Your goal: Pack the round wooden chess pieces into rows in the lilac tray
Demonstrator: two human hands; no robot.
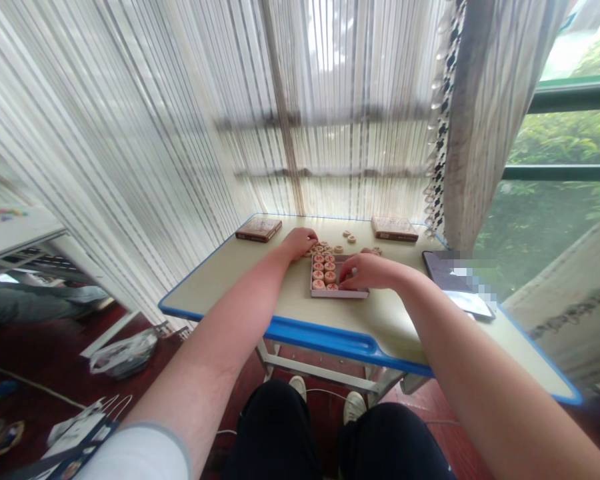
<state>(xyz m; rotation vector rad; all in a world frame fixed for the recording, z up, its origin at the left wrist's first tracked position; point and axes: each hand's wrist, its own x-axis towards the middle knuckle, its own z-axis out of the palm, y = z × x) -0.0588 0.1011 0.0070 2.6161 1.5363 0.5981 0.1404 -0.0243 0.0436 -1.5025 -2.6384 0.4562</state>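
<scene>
A shallow box [341, 294] stands on the desk, its left part filled with two columns of round wooden pieces [319, 267] bearing red characters. My right hand [357, 269] reaches into the box's right part, fingers curled down; what they hold, if anything, is hidden. Beyond the box's left corner, my left hand [301, 243] has its fingers closed at a group of loose wooden pieces [324, 245]; whether it grips one is too small to tell. More loose pieces [351, 238] lie behind the box, and some are beside my right hand.
Two flat brown boxes [259, 229] [395, 228] lie at the desk's back left and back right. On the right is a dark tablet or phone [447, 277]. The desk [220, 280] has a blue raised edge. Striped curtains hang behind it.
</scene>
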